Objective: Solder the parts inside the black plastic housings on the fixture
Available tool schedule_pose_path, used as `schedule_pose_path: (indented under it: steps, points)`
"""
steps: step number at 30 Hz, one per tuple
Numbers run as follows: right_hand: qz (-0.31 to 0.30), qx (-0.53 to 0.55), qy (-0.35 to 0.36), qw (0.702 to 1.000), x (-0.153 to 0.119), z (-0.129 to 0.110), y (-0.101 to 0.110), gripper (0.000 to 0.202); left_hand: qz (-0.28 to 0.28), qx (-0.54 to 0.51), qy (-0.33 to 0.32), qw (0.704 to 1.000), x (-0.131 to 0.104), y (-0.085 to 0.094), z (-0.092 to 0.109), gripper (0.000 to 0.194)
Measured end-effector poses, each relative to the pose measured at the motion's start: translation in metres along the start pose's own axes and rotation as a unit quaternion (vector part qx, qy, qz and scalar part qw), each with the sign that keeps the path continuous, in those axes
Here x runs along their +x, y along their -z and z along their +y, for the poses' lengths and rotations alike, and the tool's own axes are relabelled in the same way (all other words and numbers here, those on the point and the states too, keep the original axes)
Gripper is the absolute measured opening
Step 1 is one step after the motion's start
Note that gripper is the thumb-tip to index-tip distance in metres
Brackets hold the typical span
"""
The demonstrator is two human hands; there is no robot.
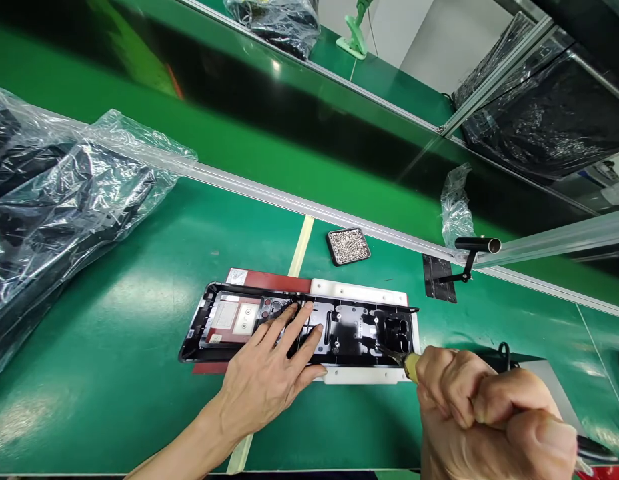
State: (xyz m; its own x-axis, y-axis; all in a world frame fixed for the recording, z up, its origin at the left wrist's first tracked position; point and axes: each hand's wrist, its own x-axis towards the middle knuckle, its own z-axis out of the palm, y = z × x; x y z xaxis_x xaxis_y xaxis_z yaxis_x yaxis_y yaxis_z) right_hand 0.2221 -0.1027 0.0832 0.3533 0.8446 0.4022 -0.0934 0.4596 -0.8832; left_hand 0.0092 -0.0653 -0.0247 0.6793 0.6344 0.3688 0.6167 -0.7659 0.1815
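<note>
A long black plastic housing (357, 357) lies open side up in a white and red fixture (359, 377). It has metal plates and small posts inside, and a rectangular window towards its left end. My left hand (269, 363) rests spread across its middle, fingertips on the inner face. Closed in a fist, my right hand (489, 407) grips what looks like a screwdriver (412, 367), with a yellow front part. Its dark slim tip points into the right end of the housing; whether it touches there I cannot tell. The fist hides most of the tool.
A small black tray of tiny metal screws (349, 247) sits behind the fixture. Plastic-wrapped dark parts (79, 200) lie at left. A metal rail (249, 192) crosses behind, with a black tube holder (477, 245) near it. A grey box (549, 383) stands partly behind my right hand.
</note>
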Motion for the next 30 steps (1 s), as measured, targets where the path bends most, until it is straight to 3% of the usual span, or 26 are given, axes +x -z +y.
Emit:
schedule_pose_path:
  steps: [30]
  points:
    - [-0.008,-0.004,-0.002,1.0,-0.003,-0.0015,0.0036,0.031,0.005,-0.004,0.002,1.0,0.001,0.0018,0.0011,0.046]
